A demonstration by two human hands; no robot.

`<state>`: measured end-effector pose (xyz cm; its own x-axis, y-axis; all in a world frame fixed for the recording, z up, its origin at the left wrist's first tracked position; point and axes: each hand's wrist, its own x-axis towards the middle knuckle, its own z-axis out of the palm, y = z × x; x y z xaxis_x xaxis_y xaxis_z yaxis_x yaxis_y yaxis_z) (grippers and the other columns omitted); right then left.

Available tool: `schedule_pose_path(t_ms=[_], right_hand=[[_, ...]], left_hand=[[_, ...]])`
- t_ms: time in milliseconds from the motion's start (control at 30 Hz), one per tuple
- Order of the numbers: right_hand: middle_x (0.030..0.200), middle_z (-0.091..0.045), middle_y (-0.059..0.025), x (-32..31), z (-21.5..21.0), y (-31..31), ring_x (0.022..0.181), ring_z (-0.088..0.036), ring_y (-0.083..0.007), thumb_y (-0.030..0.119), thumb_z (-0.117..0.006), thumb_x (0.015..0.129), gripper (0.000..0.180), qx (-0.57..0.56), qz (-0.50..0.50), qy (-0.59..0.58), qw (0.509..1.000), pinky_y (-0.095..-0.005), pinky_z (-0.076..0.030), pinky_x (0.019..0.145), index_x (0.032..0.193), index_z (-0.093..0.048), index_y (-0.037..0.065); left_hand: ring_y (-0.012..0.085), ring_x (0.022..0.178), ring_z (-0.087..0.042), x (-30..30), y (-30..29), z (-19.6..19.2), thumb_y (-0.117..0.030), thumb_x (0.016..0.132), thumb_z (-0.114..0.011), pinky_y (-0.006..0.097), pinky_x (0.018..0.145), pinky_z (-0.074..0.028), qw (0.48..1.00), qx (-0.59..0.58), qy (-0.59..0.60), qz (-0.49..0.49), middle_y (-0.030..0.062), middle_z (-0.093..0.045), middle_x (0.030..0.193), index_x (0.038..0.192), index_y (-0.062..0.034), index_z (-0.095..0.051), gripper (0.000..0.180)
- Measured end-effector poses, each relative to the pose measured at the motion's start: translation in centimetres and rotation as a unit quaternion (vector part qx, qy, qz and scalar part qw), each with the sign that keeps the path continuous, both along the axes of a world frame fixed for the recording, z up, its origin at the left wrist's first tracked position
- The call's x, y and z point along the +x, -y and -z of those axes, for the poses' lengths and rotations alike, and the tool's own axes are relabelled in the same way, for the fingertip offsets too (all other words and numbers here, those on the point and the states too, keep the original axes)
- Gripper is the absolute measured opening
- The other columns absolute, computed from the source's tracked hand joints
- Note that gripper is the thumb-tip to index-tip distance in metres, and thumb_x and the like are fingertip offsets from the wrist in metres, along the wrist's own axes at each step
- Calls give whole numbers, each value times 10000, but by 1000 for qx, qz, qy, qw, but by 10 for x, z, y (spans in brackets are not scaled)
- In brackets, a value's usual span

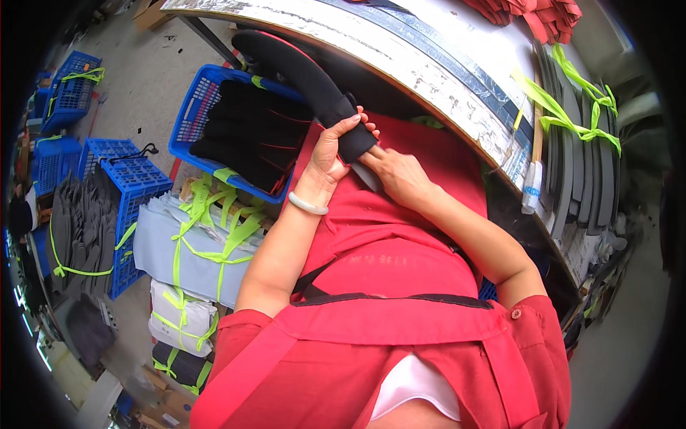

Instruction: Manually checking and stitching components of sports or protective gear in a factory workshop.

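A long, curved black fabric sleeve [304, 71] with a red edge runs from my lap toward the far left, over a blue basket. My left hand [331, 150], with a pale bangle at its wrist, is closed around the sleeve's near end. At that end my right hand [401, 175] is closed, its fingertips tucked into the opening and partly hidden. A grey strip [367, 176] sticks out of the same end, against the fingers of my right hand. The sleeve hides how far the strip reaches inside.
The blue basket [187, 114] holds black, red-edged pieces [250, 136]. A worn white worktable [421, 68] stands ahead and right, bearing bundled grey strips [582, 143] and red fabric [532, 14]. Tied light-blue bundles [168, 232] and a blue crate [136, 179] stand at left.
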<state>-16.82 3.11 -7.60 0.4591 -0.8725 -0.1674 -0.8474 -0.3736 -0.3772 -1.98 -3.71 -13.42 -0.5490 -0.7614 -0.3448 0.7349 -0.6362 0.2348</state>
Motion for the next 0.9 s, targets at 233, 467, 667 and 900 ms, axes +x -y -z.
schedule_pose_path(t_ms=[233, 467, 667, 900], right_hand=[[1040, -651, -86, 10, 13, 37, 715, -670, -289, 57, -565, 818, 240, -21, -22, -33, 999, -385, -540, 569, 1056, -586, 70], [1146, -620, -69, 2, 1, 9, 730, -677, -285, 102, -566, 848, 381, -63, 26, 49, 996, -385, -532, 550, 1228, -546, 109], [1165, -608, -60, 7, 6, 16, 763, -675, -291, 119, -548, 895, 318, -59, 38, 75, 995, -393, -520, 550, 1213, -560, 123], [1071, -636, -74, 12, 6, 28, 685, -657, -328, 162, -519, 924, 234, -27, 2, 28, 999, -413, -523, 534, 1144, -588, 126]], left_hand=[[260, 901, -638, -1, 4, 3, -60, 863, -651, 424, 934, -510, 998, 51, -26, -19, 106, -651, 902, 1027, -27, -585, 180], [282, 924, -628, -2, -3, 9, -122, 923, -586, 440, 951, -500, 994, 52, -94, 12, 125, -645, 977, 1082, -10, -571, 196], [317, 1083, -589, 8, -1, -9, -283, 974, -550, 428, 1015, -455, 1000, -3, -15, 21, 188, -606, 1175, 1193, 38, -522, 390], [272, 1013, -598, 6, 4, 16, -103, 918, -607, 406, 997, -464, 999, -4, -26, -18, 110, -620, 1032, 1151, -4, -541, 262]])
